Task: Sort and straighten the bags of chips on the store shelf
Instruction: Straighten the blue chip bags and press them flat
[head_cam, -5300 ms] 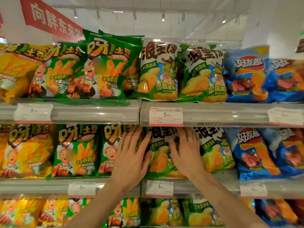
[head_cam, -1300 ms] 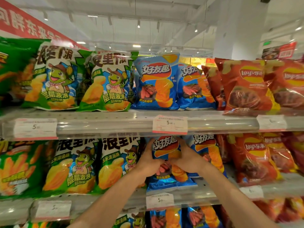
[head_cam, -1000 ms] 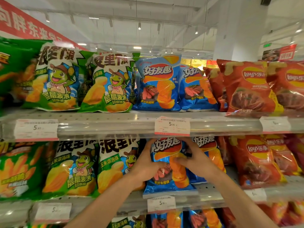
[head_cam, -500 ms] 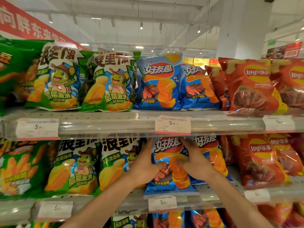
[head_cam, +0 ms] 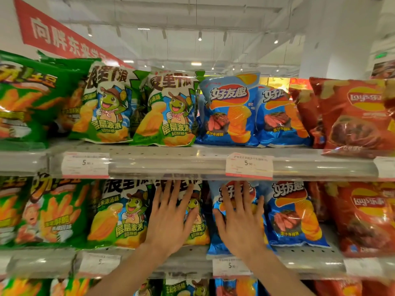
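Observation:
On the middle shelf (head_cam: 303, 256), my left hand (head_cam: 171, 218) lies flat, fingers spread, against a green frog-picture chip bag (head_cam: 197, 228). My right hand (head_cam: 240, 221) lies flat, fingers spread, on a blue chip bag (head_cam: 218, 196) right beside it. Both bags stand upright and neither hand grips anything. A second green frog bag (head_cam: 119, 214) stands to the left and a second blue bag (head_cam: 292, 214) to the right. Red Lay's bags (head_cam: 363, 216) fill the far right, green fries-picture bags (head_cam: 49, 212) the far left.
The upper shelf (head_cam: 171, 159) carries the same rows: green frog bags (head_cam: 168, 107), blue bags (head_cam: 230, 110), red bags (head_cam: 354, 116). White price tags (head_cam: 249, 166) hang on the shelf rails. More bags stand on the bottom shelf. A red banner (head_cam: 57, 37) hangs at upper left.
Both hands let go of the blue bag they were clasping. The left hand moved onto the green bag, and the right hand flattened on the blue bag, which now stands further back.

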The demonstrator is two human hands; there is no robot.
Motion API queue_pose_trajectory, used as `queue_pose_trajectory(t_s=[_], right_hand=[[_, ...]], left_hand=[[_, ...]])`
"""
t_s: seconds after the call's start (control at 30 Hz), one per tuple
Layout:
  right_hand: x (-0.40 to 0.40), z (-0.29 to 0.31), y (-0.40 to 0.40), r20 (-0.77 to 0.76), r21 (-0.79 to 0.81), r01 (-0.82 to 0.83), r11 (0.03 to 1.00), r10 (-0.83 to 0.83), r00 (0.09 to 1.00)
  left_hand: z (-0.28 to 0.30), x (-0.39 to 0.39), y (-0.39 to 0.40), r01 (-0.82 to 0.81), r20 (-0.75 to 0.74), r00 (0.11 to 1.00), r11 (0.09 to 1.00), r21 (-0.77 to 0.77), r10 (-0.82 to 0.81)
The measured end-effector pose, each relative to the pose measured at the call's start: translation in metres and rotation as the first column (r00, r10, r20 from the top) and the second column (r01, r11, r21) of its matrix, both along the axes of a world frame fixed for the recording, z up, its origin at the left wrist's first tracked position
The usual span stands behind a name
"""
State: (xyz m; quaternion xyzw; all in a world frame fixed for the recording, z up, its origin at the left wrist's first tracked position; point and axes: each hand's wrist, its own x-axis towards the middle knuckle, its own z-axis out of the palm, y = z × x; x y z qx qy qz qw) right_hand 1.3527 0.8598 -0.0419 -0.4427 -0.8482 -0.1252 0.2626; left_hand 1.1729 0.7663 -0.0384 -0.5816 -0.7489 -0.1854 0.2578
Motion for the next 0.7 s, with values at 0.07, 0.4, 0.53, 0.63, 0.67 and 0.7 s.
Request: queue_pose_trajectory(t_s=[0.07,0.4,0.53,0.63,0.67,0.7], right_hand=[[-0.003,-0.002,0.000,-0.004,-0.017,0.013,1.000,-0.013,1.000],[-0.011,-0.005,0.002,-0.045,-0.041,0.015,0.999,-0.017,0.999],[0.000,-0.002,-0.002,-0.159,-0.033,-0.039,0.999,0.033,0.987],[0.022,0.006,-0.001,-0.212,-0.031,-0.057,0.998,0.049,0.976],[0.032,0.009,-0.001,-0.226,-0.028,-0.061,0.998,0.054,0.973],[0.043,0.013,0.002,-0.245,-0.024,-0.065,0.998,0.057,0.968]], left_hand=[[0.000,-0.002,0.001,-0.004,-0.007,1.000,1.000,-0.012,0.004],[-0.002,-0.005,-0.001,0.035,-0.010,0.999,0.999,-0.014,-0.035],[0.000,-0.006,-0.002,0.073,-0.017,0.997,0.997,0.020,-0.073],[0.004,0.007,-0.001,0.148,0.022,0.988,0.986,0.080,-0.151],[0.004,0.015,-0.001,0.181,0.040,0.982,0.979,0.097,-0.186],[0.005,0.023,-0.001,0.214,0.063,0.973,0.970,0.116,-0.222]])
